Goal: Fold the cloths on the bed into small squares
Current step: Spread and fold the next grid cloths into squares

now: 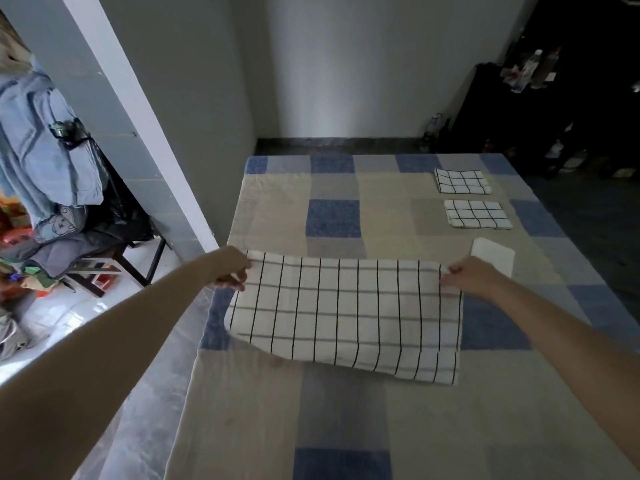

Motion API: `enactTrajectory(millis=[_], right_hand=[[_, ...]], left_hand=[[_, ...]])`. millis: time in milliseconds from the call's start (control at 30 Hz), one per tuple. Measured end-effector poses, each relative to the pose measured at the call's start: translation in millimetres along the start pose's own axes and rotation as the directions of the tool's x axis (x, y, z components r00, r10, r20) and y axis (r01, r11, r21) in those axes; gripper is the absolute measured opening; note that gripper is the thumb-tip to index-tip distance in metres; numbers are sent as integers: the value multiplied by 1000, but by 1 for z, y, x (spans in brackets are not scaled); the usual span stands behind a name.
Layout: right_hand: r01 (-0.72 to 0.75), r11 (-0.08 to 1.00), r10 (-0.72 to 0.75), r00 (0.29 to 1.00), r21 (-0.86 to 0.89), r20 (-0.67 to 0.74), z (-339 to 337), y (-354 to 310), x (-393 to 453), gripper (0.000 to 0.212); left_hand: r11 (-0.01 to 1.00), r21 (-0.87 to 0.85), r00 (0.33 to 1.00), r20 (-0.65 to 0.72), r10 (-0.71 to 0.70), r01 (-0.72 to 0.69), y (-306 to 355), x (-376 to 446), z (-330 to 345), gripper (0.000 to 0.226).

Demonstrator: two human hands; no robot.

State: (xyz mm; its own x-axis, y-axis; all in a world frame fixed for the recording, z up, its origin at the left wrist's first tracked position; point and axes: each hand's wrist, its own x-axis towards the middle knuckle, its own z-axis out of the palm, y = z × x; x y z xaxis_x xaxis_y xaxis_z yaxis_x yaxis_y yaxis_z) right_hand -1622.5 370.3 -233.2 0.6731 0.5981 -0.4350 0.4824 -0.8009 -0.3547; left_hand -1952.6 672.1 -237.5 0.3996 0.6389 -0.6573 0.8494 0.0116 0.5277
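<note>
A white cloth with a black grid (346, 317) hangs stretched wide over the middle of the bed (381, 427), its lower edge trailing on the cover. My left hand (232, 268) pinches its upper left corner. My right hand (467, 275) pinches its upper right corner. Two folded grid cloths lie at the far right of the bed, one (462, 181) behind the other (478, 214). A plain white folded cloth (493, 254) lies just beyond my right hand.
The bed carries a beige, grey and blue checked cover. A grey wall (145, 109) runs along its left side. Clothes are piled on a chair (52, 174) at the left. Dark furniture (540, 109) with bottles stands at the far right.
</note>
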Motion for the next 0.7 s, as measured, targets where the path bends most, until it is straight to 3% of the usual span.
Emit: enactTrajectory(millis=[100,167,233,300,400,467,567,633,700], right_hand=[[104,917,-11,971,385,-237,-35,-28,7,27],[182,772,18,951,609,-307,-54,-42,14,31],[256,665,39,926,701,-376,-70,-51,18,34],[332,612,40,893,717,-448,-82,-58,15,23],[431,560,35,841,708,-540,-93,-61,6,14],[493,519,11,812,698,-583,-95,-61,3,18],[558,473,-4,776,682,-631,-87,-55,0,16],[565,493,-1,761,661,-649,-74,-47,-3,13],[553,550,-20,758,626,-652,-54,-36,-10,15]], left_hand=[[962,-265,996,54,76,-59,47,-14,-23,17],[896,-401,980,-29,196,-191,74,-17,-39,23],[771,-526,933,-178,314,-360,95,-19,-52,27],[667,-531,852,-319,414,-523,105,-22,-60,32],[633,-472,787,-429,444,-614,110,-28,-64,45],[597,-484,766,-459,450,-640,109,-34,-59,52],[441,-598,742,-496,452,-669,99,-46,-45,52],[365,-655,741,-494,455,-661,87,-50,-34,42],[340,-707,772,-474,423,-620,66,-44,-22,47]])
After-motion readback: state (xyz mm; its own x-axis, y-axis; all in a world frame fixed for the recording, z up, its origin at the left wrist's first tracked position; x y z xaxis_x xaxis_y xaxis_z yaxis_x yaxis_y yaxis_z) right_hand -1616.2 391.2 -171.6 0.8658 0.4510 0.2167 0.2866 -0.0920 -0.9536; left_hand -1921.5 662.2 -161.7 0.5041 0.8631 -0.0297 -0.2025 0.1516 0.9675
